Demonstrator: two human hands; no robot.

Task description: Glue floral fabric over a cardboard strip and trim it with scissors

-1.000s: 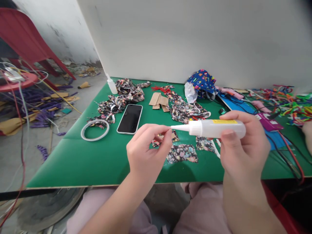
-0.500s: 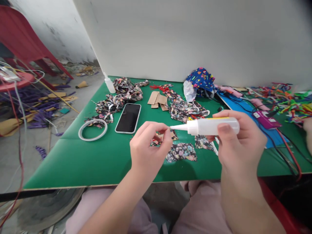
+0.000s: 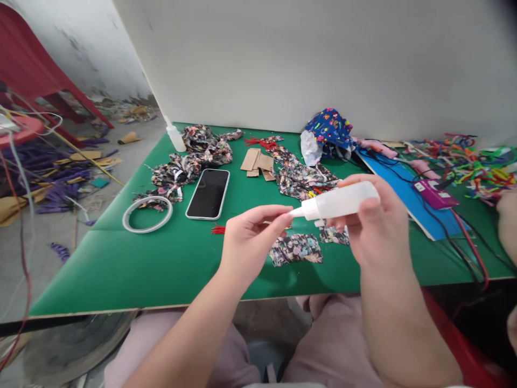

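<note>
Two-handed hold on a squeeze bottle [image 3: 339, 200], raised above the green table [image 3: 113, 269], to the right of the phone [image 3: 208, 195]. Your right hand [image 3: 377, 231] is wrapped around the bottle's body, which tilts slightly, its base higher than its nozzle [image 3: 298, 212]; the nozzle points back toward the phone's side. Your left hand [image 3: 250, 245], to the right of the phone and nearer to you, is closed in a thumb-and-finger pinch at the nozzle's end; the very tip is hidden, so whether anything small sits between the fingertips cannot be told. The step in hand, as judged from this pose, is work at the nozzle tip. The next move would call for a steady bottle, light pressure from your right hand on its soft-looking wall, and your left pinch kept in line with the nozzle. Surroundings: red strands [image 3: 218, 230] just on your side of the phone; a floral fabric piece [image 3: 297, 249] to its right and nearer you; cardboard pieces [image 3: 252, 160] to its right and farther off; a white ring [image 3: 147, 230] to its left.
</note>
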